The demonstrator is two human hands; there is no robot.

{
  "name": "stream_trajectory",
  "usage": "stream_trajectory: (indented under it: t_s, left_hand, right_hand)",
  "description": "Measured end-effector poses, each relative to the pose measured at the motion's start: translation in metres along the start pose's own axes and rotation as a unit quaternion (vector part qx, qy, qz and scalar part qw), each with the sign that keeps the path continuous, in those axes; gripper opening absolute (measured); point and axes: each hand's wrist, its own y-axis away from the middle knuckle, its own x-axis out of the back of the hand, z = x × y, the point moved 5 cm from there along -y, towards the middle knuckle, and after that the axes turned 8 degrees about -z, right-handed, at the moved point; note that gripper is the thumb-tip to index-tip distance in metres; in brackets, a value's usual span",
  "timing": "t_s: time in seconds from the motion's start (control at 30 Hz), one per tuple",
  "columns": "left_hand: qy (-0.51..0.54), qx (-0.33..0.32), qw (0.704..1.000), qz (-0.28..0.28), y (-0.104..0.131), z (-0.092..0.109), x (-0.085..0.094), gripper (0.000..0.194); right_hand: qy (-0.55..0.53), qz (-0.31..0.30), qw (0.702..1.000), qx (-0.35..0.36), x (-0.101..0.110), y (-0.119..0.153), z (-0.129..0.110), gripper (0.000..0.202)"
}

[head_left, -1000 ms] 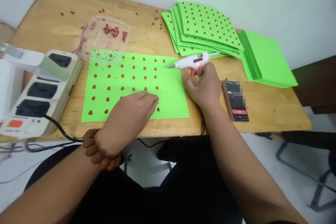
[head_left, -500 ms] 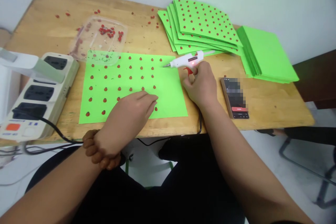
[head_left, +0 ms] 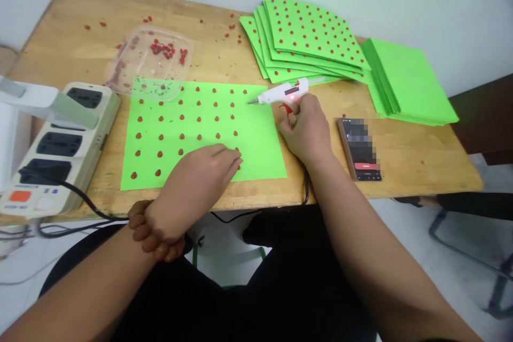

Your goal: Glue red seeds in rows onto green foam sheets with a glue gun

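My right hand [head_left: 308, 131] is wrapped around a white hot glue gun [head_left: 282, 93] with a red trigger and a lit red light. Its metal nozzle points left, over the upper right part of a green sheet [head_left: 260, 141]. Rows of small red ladybug pieces [head_left: 199, 119] sit on that sheet. My left hand [head_left: 204, 173] lies low over the lower right of these rows, fingers pressed together. One ladybug piece [head_left: 236, 149] shows right by the fingertips. Whether anything is between them is hidden.
A clear plastic tray [head_left: 148, 67] with loose ladybugs overlaps the sheet's upper left corner. Dotted green sheets [head_left: 312, 32] and plain green sheets [head_left: 417, 80] are stacked behind. A phone [head_left: 360, 149] lies right, a power strip [head_left: 60, 147] left. Loose ladybugs [head_left: 103, 24] lie at the back.
My left fingertips have shifted slightly down toward me, and a ladybug piece now shows just above them. My right hand and the glue gun have stayed nearly in place.
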Motion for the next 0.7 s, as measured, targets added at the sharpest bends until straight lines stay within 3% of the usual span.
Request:
stream_trajectory:
  t_s: [0.3, 0.47, 0.57, 0.7]
  left_hand:
    - [0.017, 0.002, 1.0, -0.017, 0.0, 0.001, -0.003, 0.025]
    - [0.03, 0.007, 1.0, 0.002, 0.0, 0.0, 0.0, 0.019]
    - [0.032, 0.015, 0.999, 0.022, 0.001, -0.002, 0.004, 0.018]
    - [0.029, 0.03, 0.998, 0.056, 0.0, -0.009, 0.01, 0.016]
  right_hand:
    - [-0.001, -0.018, 1.0, -0.023, 0.003, 0.0, -0.003, 0.024]
    - [-0.011, 0.024, 0.999, -0.03, 0.01, 0.002, 0.0, 0.027]
    - [-0.048, 0.045, 0.997, -0.034, 0.016, 0.004, 0.006, 0.034]
    - [-0.086, 0.018, 0.993, -0.083, 0.018, 0.004, 0.027, 0.041]
